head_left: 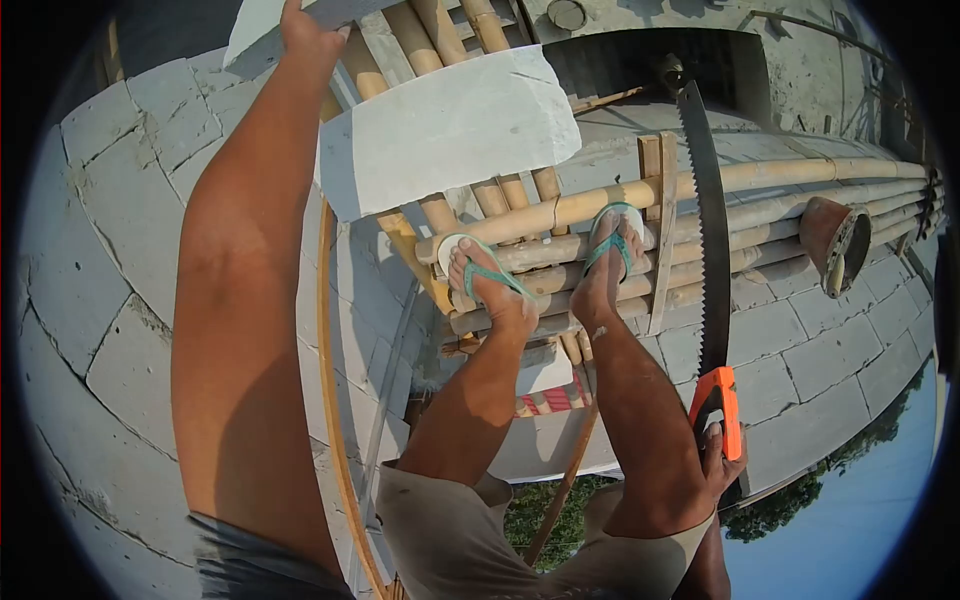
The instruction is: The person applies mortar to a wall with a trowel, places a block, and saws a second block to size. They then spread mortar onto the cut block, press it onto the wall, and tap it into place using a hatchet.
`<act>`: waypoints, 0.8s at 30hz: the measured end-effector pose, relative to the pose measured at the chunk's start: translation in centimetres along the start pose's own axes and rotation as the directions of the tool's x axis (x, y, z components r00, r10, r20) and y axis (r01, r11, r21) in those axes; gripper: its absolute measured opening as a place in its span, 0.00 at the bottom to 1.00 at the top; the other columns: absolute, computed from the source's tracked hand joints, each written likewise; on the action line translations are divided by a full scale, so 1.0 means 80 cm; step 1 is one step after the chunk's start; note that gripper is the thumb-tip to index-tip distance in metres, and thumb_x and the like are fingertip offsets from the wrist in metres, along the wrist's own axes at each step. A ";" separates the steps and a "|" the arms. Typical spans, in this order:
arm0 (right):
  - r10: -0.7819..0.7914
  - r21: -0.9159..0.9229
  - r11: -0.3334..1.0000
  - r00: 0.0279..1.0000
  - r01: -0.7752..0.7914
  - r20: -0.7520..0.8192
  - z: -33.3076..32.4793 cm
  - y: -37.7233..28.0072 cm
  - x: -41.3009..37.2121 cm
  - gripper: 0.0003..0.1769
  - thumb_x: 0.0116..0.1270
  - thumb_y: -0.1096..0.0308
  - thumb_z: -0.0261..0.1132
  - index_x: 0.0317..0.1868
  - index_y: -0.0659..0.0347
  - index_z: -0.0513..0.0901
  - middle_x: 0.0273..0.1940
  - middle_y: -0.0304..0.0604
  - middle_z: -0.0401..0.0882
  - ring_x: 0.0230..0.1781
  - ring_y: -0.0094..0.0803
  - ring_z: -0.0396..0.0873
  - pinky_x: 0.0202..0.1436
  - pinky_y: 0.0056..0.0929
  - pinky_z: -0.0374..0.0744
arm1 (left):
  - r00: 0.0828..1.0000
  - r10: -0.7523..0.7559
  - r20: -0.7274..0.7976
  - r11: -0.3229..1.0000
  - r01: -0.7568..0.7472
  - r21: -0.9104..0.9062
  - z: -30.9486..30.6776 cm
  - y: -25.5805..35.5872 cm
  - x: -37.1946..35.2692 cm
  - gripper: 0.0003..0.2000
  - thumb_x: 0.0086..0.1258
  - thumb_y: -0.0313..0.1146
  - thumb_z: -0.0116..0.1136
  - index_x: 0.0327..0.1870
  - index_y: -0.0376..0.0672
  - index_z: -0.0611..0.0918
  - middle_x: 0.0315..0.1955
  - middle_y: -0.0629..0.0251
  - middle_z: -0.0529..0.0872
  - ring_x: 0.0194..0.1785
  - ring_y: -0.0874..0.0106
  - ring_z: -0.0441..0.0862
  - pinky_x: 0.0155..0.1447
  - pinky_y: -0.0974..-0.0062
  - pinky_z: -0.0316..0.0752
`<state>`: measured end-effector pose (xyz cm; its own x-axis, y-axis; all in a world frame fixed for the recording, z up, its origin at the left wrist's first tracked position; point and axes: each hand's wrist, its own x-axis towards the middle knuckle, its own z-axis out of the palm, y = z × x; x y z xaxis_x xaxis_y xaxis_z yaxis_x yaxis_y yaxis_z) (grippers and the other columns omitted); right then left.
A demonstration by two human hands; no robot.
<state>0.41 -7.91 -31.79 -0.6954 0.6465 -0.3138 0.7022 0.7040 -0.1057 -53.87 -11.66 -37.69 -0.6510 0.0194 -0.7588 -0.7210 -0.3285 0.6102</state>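
Block wall (130, 250), bamboo scaffold (620, 195), left hand (305, 35) on top block (258, 35), grip hidden, right hand (722, 465) clutching saw (712, 250), bucket (835, 245) beside

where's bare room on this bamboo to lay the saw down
Barest stretch: the bamboo poles between the saw blade and the bucket. It is crowded left of the blade, where both feet and the white block fill the poles.

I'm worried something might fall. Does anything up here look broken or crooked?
Yes. The big white rectangular block lies slanted across the round bamboo poles, and its right end looks chipped and rough. The right hand holds a long grey saw with an orange handle.
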 end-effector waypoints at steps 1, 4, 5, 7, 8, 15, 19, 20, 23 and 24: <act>0.001 0.011 1.000 0.994 0.001 -0.105 0.002 -0.030 0.040 0.23 0.80 0.71 0.44 0.73 0.62 0.57 0.65 0.50 0.65 0.61 0.30 0.66 0.66 0.23 0.63 | 1.000 -0.008 -0.019 1.000 0.008 -0.013 -0.006 -0.006 -0.006 0.23 0.69 0.44 0.63 0.61 0.42 0.78 0.61 0.53 0.81 0.67 0.55 0.75 0.74 0.49 0.67; 0.163 0.231 0.961 0.986 -0.149 -0.046 -0.094 -0.005 -0.014 0.11 0.77 0.71 0.53 0.55 0.62 0.65 0.45 0.42 0.68 0.41 0.25 0.65 0.46 0.23 0.64 | 0.989 -0.080 0.123 0.996 0.075 0.047 -0.037 -0.018 0.001 0.27 0.70 0.49 0.62 0.63 0.38 0.77 0.62 0.52 0.80 0.68 0.56 0.75 0.75 0.55 0.66; 0.288 0.290 0.919 0.957 -0.268 -0.030 -0.181 0.030 -0.071 0.08 0.76 0.71 0.56 0.49 0.62 0.68 0.39 0.39 0.69 0.35 0.24 0.65 0.39 0.23 0.65 | 0.991 -0.075 0.114 0.997 0.071 0.037 -0.043 -0.016 0.000 0.27 0.70 0.49 0.62 0.63 0.38 0.77 0.62 0.52 0.80 0.68 0.56 0.75 0.75 0.55 0.66; 0.458 0.350 0.828 0.888 -0.439 0.030 -0.299 0.078 -0.133 0.07 0.73 0.70 0.62 0.38 0.62 0.73 0.26 0.34 0.70 0.22 0.20 0.65 0.26 0.23 0.66 | 0.984 -0.110 0.137 0.903 0.042 0.428 -0.079 -0.003 -0.010 0.29 0.71 0.50 0.61 0.65 0.38 0.75 0.64 0.51 0.78 0.69 0.56 0.75 0.75 0.55 0.65; 0.515 0.379 0.778 0.854 -0.501 0.073 -0.345 0.095 -0.148 0.10 0.72 0.70 0.65 0.32 0.62 0.76 0.19 0.31 0.71 0.15 0.19 0.65 0.19 0.23 0.66 | 0.982 -0.134 0.133 0.797 0.028 0.603 -0.099 0.010 -0.019 0.31 0.71 0.51 0.60 0.66 0.37 0.75 0.65 0.51 0.77 0.69 0.56 0.74 0.75 0.56 0.65; 0.364 0.734 0.001 0.684 -0.679 0.632 -0.316 0.069 -0.022 0.17 0.74 0.63 0.64 0.27 0.55 0.70 0.18 0.29 0.61 0.16 0.18 0.59 0.21 0.23 0.59 | 0.997 0.029 -0.074 0.409 0.055 0.911 -0.293 0.040 -0.072 0.35 0.69 0.58 0.59 0.62 0.30 0.79 0.58 0.49 0.83 0.62 0.61 0.77 0.66 0.65 0.68; 0.363 0.768 0.112 0.745 -0.631 0.559 -0.257 0.014 0.064 0.17 0.75 0.62 0.63 0.28 0.55 0.69 0.19 0.30 0.62 0.16 0.19 0.59 0.21 0.24 0.59 | 0.991 -0.120 -0.055 0.406 0.100 0.908 -0.377 -0.030 -0.110 0.37 0.76 0.57 0.52 0.74 0.34 0.67 0.73 0.51 0.69 0.77 0.59 0.63 0.78 0.64 0.54; 0.366 0.767 0.124 0.747 -0.630 0.555 -0.252 0.003 0.078 0.17 0.75 0.62 0.63 0.28 0.55 0.69 0.19 0.30 0.62 0.16 0.19 0.59 0.21 0.24 0.59 | 0.984 -0.090 -0.155 0.439 0.179 0.880 -0.365 -0.042 -0.137 0.37 0.75 0.58 0.51 0.74 0.34 0.68 0.72 0.50 0.71 0.75 0.61 0.65 0.77 0.65 0.55; 0.372 0.793 0.136 0.773 -0.593 0.514 -0.241 -0.023 0.094 0.17 0.75 0.62 0.64 0.28 0.55 0.70 0.20 0.30 0.64 0.16 0.18 0.60 0.21 0.23 0.60 | 0.989 0.023 -0.149 0.648 0.099 0.755 -0.398 -0.098 -0.124 0.42 0.71 0.65 0.53 0.72 0.33 0.72 0.67 0.48 0.75 0.71 0.61 0.70 0.73 0.65 0.61; 0.338 0.789 0.157 0.783 -0.594 0.522 -0.237 -0.023 0.094 0.16 0.74 0.62 0.65 0.28 0.55 0.70 0.20 0.30 0.65 0.16 0.18 0.61 0.21 0.23 0.59 | 0.976 0.037 -0.213 0.637 0.141 0.758 -0.381 -0.102 -0.134 0.44 0.69 0.68 0.53 0.68 0.29 0.74 0.63 0.44 0.78 0.67 0.57 0.74 0.68 0.62 0.67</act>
<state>-9.00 1.28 -16.09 -0.2276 0.5912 -0.7738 0.6436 -0.5050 -0.5751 -33.74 -37.93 -41.48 -0.6120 -0.1940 -0.7667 -0.7310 0.5087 0.4549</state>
